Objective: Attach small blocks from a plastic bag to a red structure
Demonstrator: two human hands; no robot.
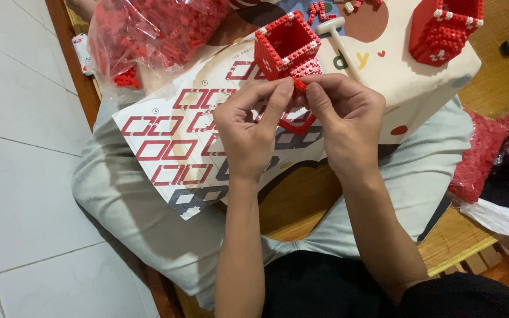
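- We see both hands raised over the lap, fingertips meeting on 1 small red brick piece [299, 85], just in front of the open red block box [287, 46].
- Left hand [248, 132]: thumb and forefinger pinched on the piece from the left. Right hand [349, 121]: thumb and forefinger closed on it from the right. Neither hand is released.
- Below the hands, a partial red square frame [297, 123] shows; we cannot tell if it is joined to the pinched piece.
- The instruction sheet [175, 147] with red square diagrams lies on the lap cushion [425, 76], left of the hands.
- Also near: a bag of red bricks [154, 32] at upper left, a second red block box [443, 29] at upper right, a small white mallet [340, 35].
- Judgement for the step: we would keep the studs aligned square before pressing, press evenly with both thumbs, and support the frame from beneath so thin walls do not flex apart.
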